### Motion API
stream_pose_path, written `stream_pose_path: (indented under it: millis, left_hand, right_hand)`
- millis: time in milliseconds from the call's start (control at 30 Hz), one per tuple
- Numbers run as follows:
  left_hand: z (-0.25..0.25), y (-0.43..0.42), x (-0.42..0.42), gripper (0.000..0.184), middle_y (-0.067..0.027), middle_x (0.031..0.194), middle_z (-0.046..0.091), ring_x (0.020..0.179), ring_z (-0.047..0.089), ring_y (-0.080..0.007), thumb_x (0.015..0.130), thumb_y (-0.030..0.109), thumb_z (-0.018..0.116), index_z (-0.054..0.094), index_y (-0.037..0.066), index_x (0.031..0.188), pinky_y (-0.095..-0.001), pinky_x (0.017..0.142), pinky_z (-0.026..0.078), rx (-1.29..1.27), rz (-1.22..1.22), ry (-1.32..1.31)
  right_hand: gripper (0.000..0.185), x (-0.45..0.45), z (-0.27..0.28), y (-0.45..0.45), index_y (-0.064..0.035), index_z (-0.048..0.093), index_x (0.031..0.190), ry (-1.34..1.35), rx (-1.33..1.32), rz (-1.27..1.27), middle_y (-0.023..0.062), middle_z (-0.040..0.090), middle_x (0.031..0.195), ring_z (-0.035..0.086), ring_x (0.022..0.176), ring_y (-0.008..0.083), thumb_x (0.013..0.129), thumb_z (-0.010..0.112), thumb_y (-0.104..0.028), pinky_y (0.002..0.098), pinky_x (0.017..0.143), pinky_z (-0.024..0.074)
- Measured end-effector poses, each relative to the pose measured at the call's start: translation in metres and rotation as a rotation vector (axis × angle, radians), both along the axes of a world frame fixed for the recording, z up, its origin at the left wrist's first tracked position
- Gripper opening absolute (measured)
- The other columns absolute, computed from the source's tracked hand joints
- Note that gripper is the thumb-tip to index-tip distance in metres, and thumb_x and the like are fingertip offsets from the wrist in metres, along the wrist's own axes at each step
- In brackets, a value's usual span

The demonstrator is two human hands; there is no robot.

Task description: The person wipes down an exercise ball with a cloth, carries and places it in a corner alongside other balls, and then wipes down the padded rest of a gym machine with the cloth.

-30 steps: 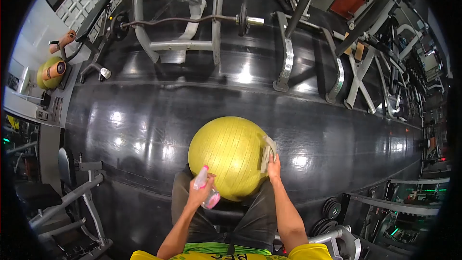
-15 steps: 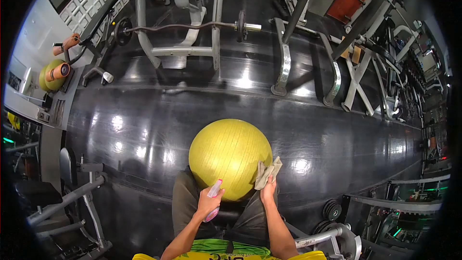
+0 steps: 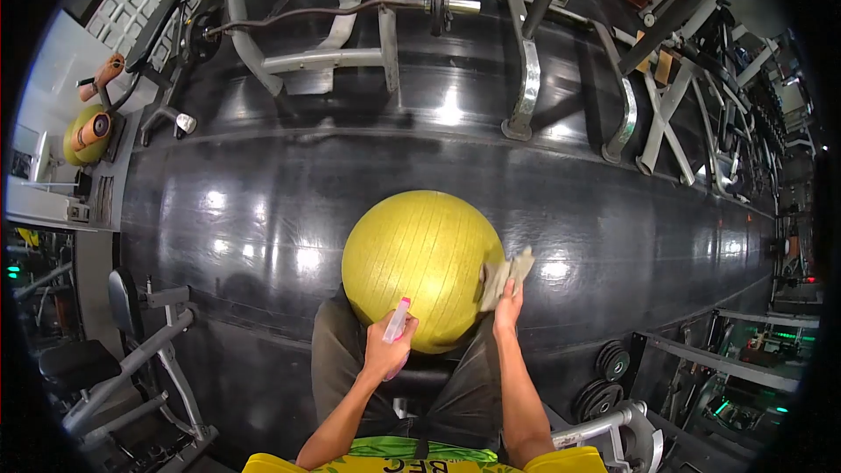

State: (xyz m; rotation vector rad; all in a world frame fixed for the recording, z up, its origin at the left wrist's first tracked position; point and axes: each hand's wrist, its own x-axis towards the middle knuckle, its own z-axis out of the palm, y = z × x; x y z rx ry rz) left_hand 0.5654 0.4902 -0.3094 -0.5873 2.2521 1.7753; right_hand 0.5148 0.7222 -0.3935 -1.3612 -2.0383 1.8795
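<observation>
A large yellow exercise ball (image 3: 419, 258) rests between my knees in the head view. My left hand (image 3: 384, 350) is wrapped round a spray bottle (image 3: 397, 320) with a whitish head and pink nozzle tip, held in front of the ball's near side. Most of the bottle's body is hidden by my fingers. At the ball's right side, my right hand (image 3: 508, 305) grips a beige cloth (image 3: 501, 282), bunched up and slightly blurred. The cloth overlaps the ball's right edge; I cannot tell whether it presses on it.
Beyond the black rubber floor (image 3: 245, 175) stands a bench frame with a curved barbell (image 3: 324, 11). Another yellow ball (image 3: 85, 136) is at the far left. A machine with a black pad (image 3: 79, 365) stands near left, and weight plates (image 3: 604, 378) are at near right.
My right hand and the cloth have moved up and outward along the ball's right side. My left hand has risen slightly with the spray bottle. The camera view has tilted down a little.
</observation>
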Motion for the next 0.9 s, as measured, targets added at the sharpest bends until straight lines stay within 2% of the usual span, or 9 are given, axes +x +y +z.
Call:
stream_pose_path:
  millis: [100,233,333,467,633,700,733,800,900]
  left_hand:
    - [0.014,-0.007,-0.005,0.017,-0.0103,0.07,0.064,0.063,0.06,-0.014,0.082,0.015,0.067,0.064,0.0,0.088,-0.0282,0.062,0.047,0.039,-0.031,-0.097]
    - [0.014,-0.018,0.0,0.018,-0.0091,0.07,0.064,0.064,0.059,-0.0117,0.082,0.016,0.067,0.064,0.0,0.09,-0.0275,0.061,0.047,0.045,-0.017,-0.134]
    - [0.015,-0.027,0.002,0.017,-0.0064,0.07,0.064,0.061,0.057,-0.0098,0.082,0.014,0.067,0.064,-0.001,0.09,-0.0261,0.057,0.046,0.088,0.023,-0.162]
    - [0.018,-0.043,0.005,0.011,-0.0031,0.07,0.06,0.053,0.053,-0.0059,0.084,0.006,0.064,0.061,-0.002,0.09,-0.0219,0.049,0.042,0.169,0.089,-0.094]
    - [0.028,-0.056,0.009,0.011,-0.0065,0.076,0.063,0.052,0.054,-0.0071,0.085,0.004,0.062,0.06,-0.004,0.093,-0.0219,0.048,0.043,0.209,0.156,-0.09]
    - [0.028,-0.059,0.013,0.011,-0.0069,0.076,0.063,0.052,0.054,-0.0072,0.085,0.004,0.062,0.059,-0.004,0.093,-0.0219,0.048,0.043,0.201,0.154,-0.067]
    - [0.028,-0.059,0.014,0.011,-0.007,0.077,0.064,0.052,0.054,-0.0071,0.085,0.004,0.062,0.06,-0.004,0.093,-0.0217,0.048,0.043,0.212,0.155,-0.077]
    - [0.027,-0.058,0.018,0.011,-0.007,0.077,0.064,0.052,0.054,-0.0069,0.085,0.004,0.062,0.06,-0.003,0.093,-0.0216,0.048,0.043,0.225,0.162,-0.086]
    - [0.024,-0.056,0.022,0.011,-0.0099,0.08,0.064,0.054,0.055,-0.0087,0.086,0.002,0.059,0.058,-0.004,0.095,-0.023,0.05,0.044,0.228,0.089,-0.085]
  right_hand:
    - [0.042,-0.044,0.01,-0.009,0.0029,0.047,0.126,0.108,0.27,0.334,0.0176,0.05,0.128,0.047,0.118,0.0304,0.098,0.043,-0.028,0.0357,0.098,0.035]
    - [0.031,-0.096,-0.029,-0.029,0.0009,0.053,0.117,0.274,0.558,0.54,0.0218,0.055,0.117,0.048,0.114,0.0372,0.093,0.05,-0.019,0.0373,0.097,0.0359]
    - [0.028,-0.102,-0.044,-0.049,-0.0007,0.056,0.114,0.201,0.667,0.956,0.0209,0.057,0.113,0.052,0.109,0.0357,0.089,0.053,-0.013,0.0394,0.096,0.0383]
    - [0.035,-0.044,-0.016,-0.088,-0.0144,0.063,0.105,0.301,1.088,1.138,0.0055,0.059,0.12,0.047,0.118,0.0242,0.071,0.061,-0.005,0.0435,0.092,0.0388]
    - [0.034,0.032,-0.002,-0.08,-0.0176,0.063,0.102,0.467,0.982,1.454,-0.0001,0.055,0.126,0.046,0.119,0.0192,0.069,0.062,-0.008,0.0421,0.091,0.0384]
    - [0.039,0.041,0.007,-0.07,-0.0172,0.064,0.104,0.45,0.727,1.759,0.0027,0.061,0.11,0.052,0.11,0.0234,0.069,0.056,0.0,0.0389,0.089,0.0427]
    - [0.039,0.038,0.007,-0.063,-0.0172,0.064,0.104,0.456,0.728,1.763,0.0027,0.061,0.11,0.052,0.11,0.0234,0.069,0.056,0.0,0.0389,0.089,0.0427]
    - [0.039,0.031,0.006,-0.045,-0.0134,0.064,0.102,0.497,0.282,1.577,0.0088,0.063,0.097,0.058,0.097,0.0294,0.069,0.052,0.003,0.0386,0.084,0.047]
    - [0.038,-0.004,0.009,-0.026,-0.0027,0.06,0.105,0.386,0.449,1.146,0.021,0.061,0.102,0.059,0.099,0.037,0.074,0.042,0.009,0.0386,0.086,0.0474]
